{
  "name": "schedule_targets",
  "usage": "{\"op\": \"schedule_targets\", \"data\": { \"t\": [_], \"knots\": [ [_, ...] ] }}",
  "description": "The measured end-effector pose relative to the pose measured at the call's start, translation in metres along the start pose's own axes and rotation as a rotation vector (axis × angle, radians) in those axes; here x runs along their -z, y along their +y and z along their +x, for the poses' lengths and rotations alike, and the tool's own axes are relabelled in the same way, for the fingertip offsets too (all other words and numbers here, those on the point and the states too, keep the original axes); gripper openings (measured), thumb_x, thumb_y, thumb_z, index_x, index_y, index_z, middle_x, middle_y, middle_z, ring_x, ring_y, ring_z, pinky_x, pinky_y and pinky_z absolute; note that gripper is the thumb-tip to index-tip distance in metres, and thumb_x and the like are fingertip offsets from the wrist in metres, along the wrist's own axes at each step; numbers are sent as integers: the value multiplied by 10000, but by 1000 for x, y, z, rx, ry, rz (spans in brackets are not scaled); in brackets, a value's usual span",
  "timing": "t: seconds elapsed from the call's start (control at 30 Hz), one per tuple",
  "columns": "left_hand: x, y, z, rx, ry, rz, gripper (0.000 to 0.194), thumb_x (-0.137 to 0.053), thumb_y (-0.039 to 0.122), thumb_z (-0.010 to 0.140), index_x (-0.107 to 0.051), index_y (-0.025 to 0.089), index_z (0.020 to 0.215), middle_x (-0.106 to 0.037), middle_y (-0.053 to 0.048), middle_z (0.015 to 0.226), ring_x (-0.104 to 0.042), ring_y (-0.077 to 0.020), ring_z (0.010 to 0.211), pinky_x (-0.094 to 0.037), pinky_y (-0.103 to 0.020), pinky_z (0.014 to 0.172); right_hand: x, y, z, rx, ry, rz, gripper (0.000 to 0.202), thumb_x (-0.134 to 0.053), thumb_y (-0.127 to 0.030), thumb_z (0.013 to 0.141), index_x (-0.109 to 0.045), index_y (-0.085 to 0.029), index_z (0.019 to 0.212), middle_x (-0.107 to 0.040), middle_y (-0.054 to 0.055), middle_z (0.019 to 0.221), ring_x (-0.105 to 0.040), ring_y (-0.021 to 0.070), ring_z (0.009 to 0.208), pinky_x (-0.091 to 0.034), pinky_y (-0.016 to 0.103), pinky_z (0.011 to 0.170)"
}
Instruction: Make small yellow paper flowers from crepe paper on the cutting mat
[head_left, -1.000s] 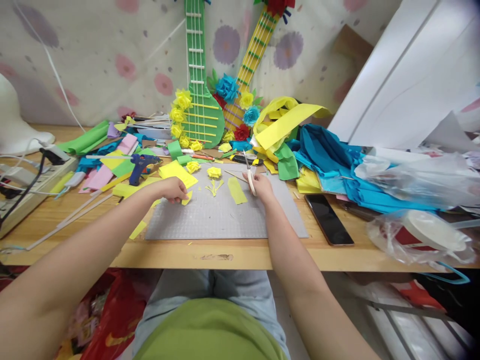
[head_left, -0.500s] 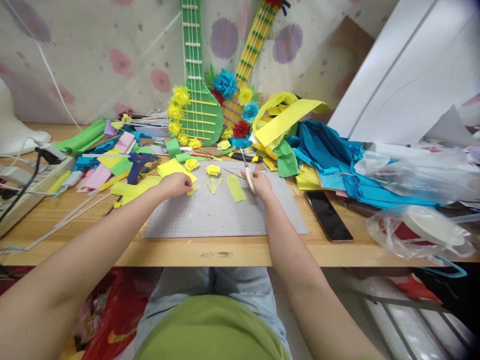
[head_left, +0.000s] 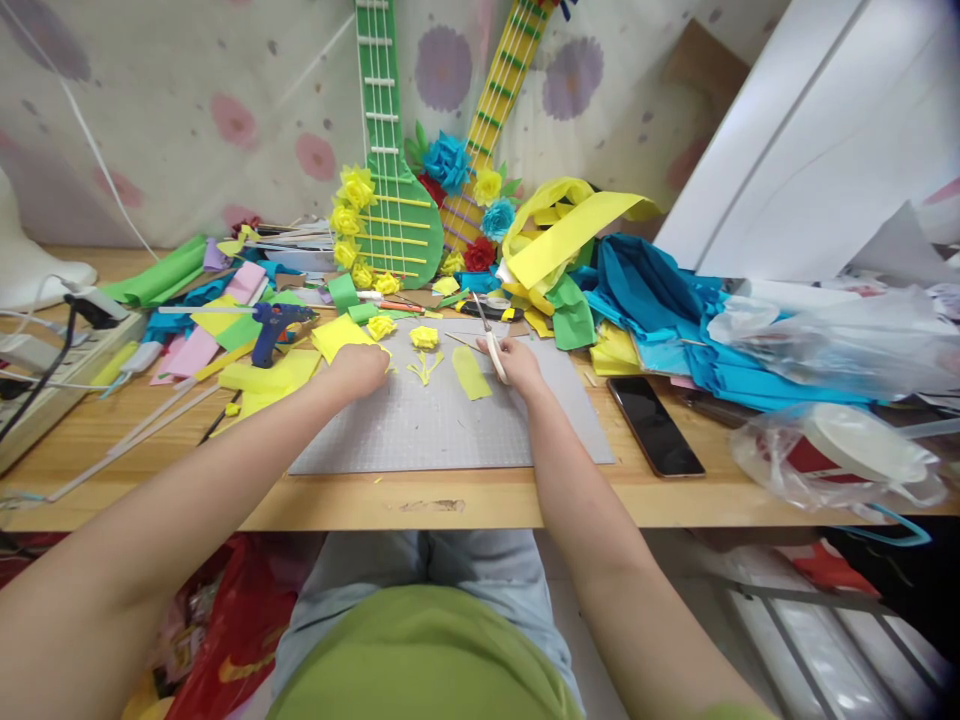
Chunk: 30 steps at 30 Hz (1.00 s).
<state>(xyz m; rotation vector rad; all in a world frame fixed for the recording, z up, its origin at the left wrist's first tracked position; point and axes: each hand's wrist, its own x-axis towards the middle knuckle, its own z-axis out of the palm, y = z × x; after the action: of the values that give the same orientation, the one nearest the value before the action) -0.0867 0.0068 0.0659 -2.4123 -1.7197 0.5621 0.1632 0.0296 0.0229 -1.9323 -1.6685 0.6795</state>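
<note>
My left hand [head_left: 364,370] is at the left of the grey cutting mat [head_left: 420,440], its fingers pinched together on a small yellow paper piece, mostly hidden by the hand. My right hand [head_left: 517,365] holds white-handled scissors [head_left: 493,350] with the blades pointing away from me. Left of the scissors, a yellow-green paper strip [head_left: 470,373] with a rounded end lies flat on the mat. Between my hands are a yellow paper rose [head_left: 424,337] and a thin yellow-green cut sprig [head_left: 425,368]. Another yellow rose [head_left: 381,327] sits just beyond my left hand.
A blue glue gun [head_left: 274,330] lies among coloured paper at left. Behind the mat stand a green paper lute [head_left: 401,225] and a yellow one [head_left: 491,120]. At right are a phone [head_left: 656,425], blue crepe paper [head_left: 652,290] and a bagged tub [head_left: 847,450].
My left hand has shifted slightly and its fingers have closed down over the small yellow piece at their tips. My right hand stays nearly still with the scissors.
</note>
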Motion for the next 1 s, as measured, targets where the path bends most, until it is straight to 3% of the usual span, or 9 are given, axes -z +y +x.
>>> {"op": "schedule_targets", "data": {
  "t": [0.13, 0.33, 0.47, 0.57, 0.7, 0.83, 1.0],
  "knots": [
    [8, 8, 0, 93, -48, -8, 350, -336, 60, 776, -594, 40, 1012, -614, -211, 1017, -585, -289, 959, -437, -360, 735, 0, 0, 1, -13, -15, 6, 530, -402, -684, 703, -573, -182, 698, -609, 53, 677, -540, 168, 631, -346, 251, 553],
    [15, 16, 2, 215, -115, -48, 339, -364, 44, 764, -586, 34, 1020, -608, -222, 1028, -577, -285, 981, -440, -353, 746, 1, -1, -1, 1, -22, 30, 521, -407, -683, 698, -560, -185, 676, -591, 45, 640, -529, 164, 616, -337, 248, 548],
    [13, 14, -1, 254, 62, -62, 338, -411, 105, 771, -527, 32, 1080, -570, -213, 1079, -549, -278, 1006, -441, -341, 761, 1, -1, -1, 8, -13, 46, 516, -406, -688, 693, -539, -192, 652, -578, 37, 622, -518, 161, 598, -328, 251, 538],
    [13, 11, -5, 209, 170, -81, 358, -450, 130, 752, -493, 58, 1099, -555, -189, 1091, -526, -266, 1018, -442, -327, 753, 1, 0, 1, 12, 26, 55, 517, -417, -700, 675, -532, -197, 646, -578, 35, 638, -510, 160, 602, -323, 251, 537],
    [12, 11, -7, 125, 181, -196, 245, -403, 148, 770, -566, 144, 954, -603, -117, 1009, -553, -233, 963, -438, -304, 728, 2, 3, 2, -10, 65, 105, 532, -411, -720, 662, -504, -198, 618, -568, 30, 617, -505, 154, 583, -333, 252, 533],
    [7, 15, -4, 133, 160, -362, 254, -374, 188, 783, -599, 191, 900, -648, -61, 933, -594, -201, 876, -433, -284, 717, 4, 5, 3, -32, 86, 171, 544, -403, -736, 650, -487, -200, 611, -555, 19, 590, -510, 150, 577, -353, 248, 535],
    [0, 29, -2, 194, 135, -406, 367, -434, 371, 788, -565, 127, 1028, -627, -134, 1028, -581, -244, 955, -430, -303, 759, 1, 11, 7, -12, 92, 167, 548, -375, -729, 672, -516, -199, 658, -569, 16, 608, -520, 144, 590, -370, 244, 550]
  ]
}}
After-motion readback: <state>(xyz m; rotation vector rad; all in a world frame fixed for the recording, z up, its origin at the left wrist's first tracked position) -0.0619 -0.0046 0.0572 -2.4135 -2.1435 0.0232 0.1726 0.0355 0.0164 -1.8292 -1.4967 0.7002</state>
